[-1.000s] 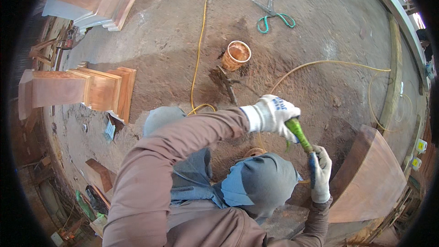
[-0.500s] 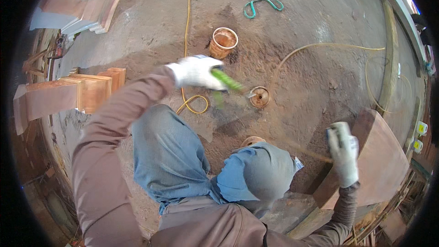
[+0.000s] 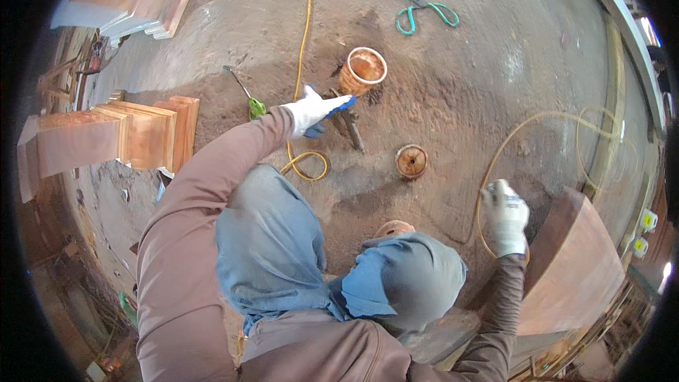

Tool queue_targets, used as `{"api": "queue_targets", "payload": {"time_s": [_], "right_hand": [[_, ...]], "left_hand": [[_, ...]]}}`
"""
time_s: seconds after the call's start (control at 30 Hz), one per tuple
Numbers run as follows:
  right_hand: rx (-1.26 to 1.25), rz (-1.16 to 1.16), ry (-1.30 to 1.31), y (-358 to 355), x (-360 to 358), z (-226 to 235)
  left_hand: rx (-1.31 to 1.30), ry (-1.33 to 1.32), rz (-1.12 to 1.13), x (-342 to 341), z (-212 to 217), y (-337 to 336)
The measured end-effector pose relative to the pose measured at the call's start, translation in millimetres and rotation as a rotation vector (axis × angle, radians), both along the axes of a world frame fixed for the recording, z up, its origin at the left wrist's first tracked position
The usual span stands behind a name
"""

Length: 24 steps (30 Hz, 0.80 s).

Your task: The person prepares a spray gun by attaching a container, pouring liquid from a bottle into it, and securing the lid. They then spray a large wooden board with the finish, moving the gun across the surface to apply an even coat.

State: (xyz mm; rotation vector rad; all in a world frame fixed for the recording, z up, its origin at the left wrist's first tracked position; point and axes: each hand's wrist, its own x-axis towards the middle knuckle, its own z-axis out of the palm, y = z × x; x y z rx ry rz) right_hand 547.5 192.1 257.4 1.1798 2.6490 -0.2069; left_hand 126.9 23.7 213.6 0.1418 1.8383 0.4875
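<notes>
Left hand (image 3: 311, 110) in a white glove with blue fingertips, stretched out low over the dusty floor (image 3: 495, 78), fingers spread and holding nothing. Just beyond the fingertips, one open tin (image 3: 362, 71), rusty orange, upright on the floor. Beside the tin on its near side, one dark brush (image 3: 350, 127) lying flat, close to the blue fingertips; touching or not, cannot tell. To the left of the tin, one green-handled tool (image 3: 247, 97) on the floor, apart from the left hand. Nearer than the tin, one round lid (image 3: 411, 161), lying flat and alone.

Right hand (image 3: 505, 216), also gloved white, well to the right of the tin and nearer, fingers curled together; whether anything sits inside the grip, cannot tell. Just right of that hand, one large curved wooden panel (image 3: 573, 276), reddish brown.

One yellow cord (image 3: 305, 28) running from the far edge down past the tin's left side and looping below the left hand. One pale hose (image 3: 537, 127) arcing right of the tin toward the right hand. Far beyond the tin, one pair of shears (image 3: 424, 8) with green handles, lying flat.

Two groups of carved wooden mouldings left of the tin: one stack (image 3: 131, 3) far off, one larger set (image 3: 113, 134) nearer. Between the two arms, knees in blue-grey cloth.
</notes>
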Motion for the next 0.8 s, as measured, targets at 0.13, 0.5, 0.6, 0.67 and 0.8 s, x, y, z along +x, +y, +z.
{"api": "queue_targets", "payload": {"time_s": [0.13, 0.5, 0.6, 0.67, 0.8], "right_hand": [[-0.176, 0.006, 0.120, -25.6, -72.4, 1.0], [-0.483, 0.051, 0.163, -20.1, -160.6, -22.5], [-0.576, 0.043, 0.206, -30.3, -171.8, 10.0], [-0.646, 0.014, 0.223, -34.6, -180.7, 42.2], [-0.786, -0.150, 0.401, -36.6, -179.4, 88.7]], "left_hand": [[0.091, -0.092, 0.278, 4.1, -67.8, 13.2], [0.611, -0.250, 0.483, 27.3, -93.1, 2.0], [0.590, -0.106, 0.356, 47.4, -24.8, -7.7], [0.675, -0.049, 0.392, 60.5, -13.3, -12.2], [0.497, -0.085, 0.444, 73.4, 116.9, 2.0]]}}
